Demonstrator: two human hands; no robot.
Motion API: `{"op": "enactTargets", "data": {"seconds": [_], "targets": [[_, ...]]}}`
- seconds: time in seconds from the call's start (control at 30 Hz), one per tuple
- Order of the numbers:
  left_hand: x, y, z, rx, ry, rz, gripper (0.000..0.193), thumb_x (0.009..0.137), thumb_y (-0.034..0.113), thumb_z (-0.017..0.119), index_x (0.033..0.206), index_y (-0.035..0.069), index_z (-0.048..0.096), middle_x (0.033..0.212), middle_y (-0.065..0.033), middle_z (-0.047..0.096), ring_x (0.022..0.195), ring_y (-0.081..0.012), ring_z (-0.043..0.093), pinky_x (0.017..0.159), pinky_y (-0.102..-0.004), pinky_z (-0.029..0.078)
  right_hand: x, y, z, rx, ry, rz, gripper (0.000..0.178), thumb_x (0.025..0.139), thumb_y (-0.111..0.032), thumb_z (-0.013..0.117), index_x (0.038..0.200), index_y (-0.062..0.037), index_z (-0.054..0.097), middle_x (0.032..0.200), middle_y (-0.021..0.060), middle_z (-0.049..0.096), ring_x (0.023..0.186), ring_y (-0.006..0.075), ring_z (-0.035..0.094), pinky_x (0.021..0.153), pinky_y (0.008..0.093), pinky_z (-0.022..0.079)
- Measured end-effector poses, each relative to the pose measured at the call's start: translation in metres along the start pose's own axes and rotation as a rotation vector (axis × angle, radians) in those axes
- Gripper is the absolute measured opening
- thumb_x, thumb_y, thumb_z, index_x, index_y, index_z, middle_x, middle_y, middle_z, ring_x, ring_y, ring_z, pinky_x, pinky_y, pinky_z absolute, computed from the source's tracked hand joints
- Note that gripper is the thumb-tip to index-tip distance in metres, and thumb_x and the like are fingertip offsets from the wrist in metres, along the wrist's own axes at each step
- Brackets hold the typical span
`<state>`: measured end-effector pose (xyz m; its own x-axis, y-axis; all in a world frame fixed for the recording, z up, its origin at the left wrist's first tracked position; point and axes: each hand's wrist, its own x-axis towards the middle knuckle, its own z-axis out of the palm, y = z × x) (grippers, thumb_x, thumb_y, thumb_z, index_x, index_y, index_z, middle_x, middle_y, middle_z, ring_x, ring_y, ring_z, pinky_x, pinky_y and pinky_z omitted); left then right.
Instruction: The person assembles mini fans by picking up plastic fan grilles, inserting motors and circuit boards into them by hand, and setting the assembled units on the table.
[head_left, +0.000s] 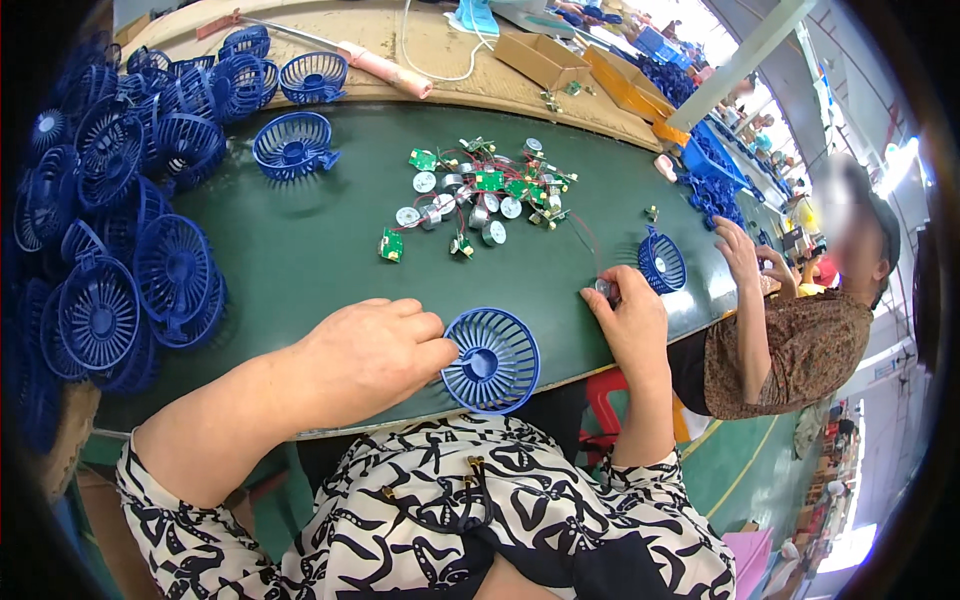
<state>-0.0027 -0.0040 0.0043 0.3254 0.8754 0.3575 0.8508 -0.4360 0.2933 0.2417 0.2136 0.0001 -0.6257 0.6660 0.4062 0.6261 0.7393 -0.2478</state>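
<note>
A black-and-white patterned blouse [470,520] fills the bottom of the frame, closest to the lens, with both forearms rising from it. The left hand [375,350], left of centre, lies knuckles up with its fingers curled against the rim of a blue fan grille [490,360], which lies at the near edge of the green surface [300,250]. The right hand [625,315], right of centre, is closed around a small silver motor [603,288], from which a thin red wire [585,240] runs up the frame. Just beside it, further right, a second blue grille [662,262] stands tilted. A scatter of green circuit boards and motors [480,195] sits at upper centre. Stacked blue grilles [120,230] crowd the left side. At the right, a co-worker's hand [738,250] rests on the surface edge.
</note>
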Motion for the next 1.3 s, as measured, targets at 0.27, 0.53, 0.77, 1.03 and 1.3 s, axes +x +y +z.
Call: {"op": "enactTargets", "data": {"seconds": [0.27,0.53,0.77,1.03,1.3], "targets": [[0.001,0.002,0.006,-0.007,-0.003,0.029,0.011,0.078,0.01,0.064,0.087,0.006,0.058,0.083,-0.0082,0.058,0.084,-0.0268,0.061,0.073,-0.0379,0.052,-0.019,-0.049,-0.014,0.417,-0.152,-0.236,0.028,0.079,-0.015,0.08,0.099,-0.0022,0.065,0.084,0.0111,0.063,0.07,0.0245,0.063,0.063,0.035,0.051],[0.004,-0.001,0.005,-0.015,0.008,0.009,0.021,0.077,0.01,0.071,0.096,0.006,0.064,0.09,-0.0089,0.061,0.084,-0.0285,0.061,0.073,-0.0388,0.052,-0.006,-0.082,-0.015,0.244,-0.308,-0.68,0.031,0.074,-0.016,0.079,0.1,-0.0059,0.067,0.087,0.007,0.061,0.081,0.028,0.057,0.071,0.0395,0.047],[0.004,0.002,0.005,-0.033,-0.006,-0.044,0.022,0.077,0.01,0.071,0.098,0.006,0.064,0.091,-0.008,0.061,0.086,-0.0277,0.06,0.075,-0.0383,0.052,-0.006,-0.081,-0.015,0.281,-0.345,-0.668,0.031,0.074,-0.015,0.079,0.102,-0.007,0.067,0.09,0.0069,0.062,0.081,0.0278,0.057,0.072,0.0391,0.048],[0.002,0.002,0.004,-0.019,-0.03,-0.042,0.023,0.076,0.009,0.071,0.098,0.006,0.064,0.093,-0.0085,0.061,0.087,-0.028,0.06,0.074,-0.0389,0.052,-0.008,-0.084,-0.015,0.251,-0.389,-0.739,0.031,0.077,-0.015,0.077,0.105,-0.0097,0.066,0.093,0.0034,0.06,0.084,0.0242,0.058,0.071,0.0377,0.046],[0.004,0.001,0.005,-0.033,-0.027,-0.022,0.02,0.077,0.01,0.07,0.096,0.006,0.065,0.094,-0.0091,0.062,0.087,-0.028,0.06,0.074,-0.0383,0.052,-0.005,-0.088,-0.021,0.143,-0.454,-0.72,0.032,0.075,-0.016,0.077,0.103,-0.009,0.065,0.087,0.0055,0.058,0.083,0.0259,0.061,0.07,0.0391,0.047]]}}
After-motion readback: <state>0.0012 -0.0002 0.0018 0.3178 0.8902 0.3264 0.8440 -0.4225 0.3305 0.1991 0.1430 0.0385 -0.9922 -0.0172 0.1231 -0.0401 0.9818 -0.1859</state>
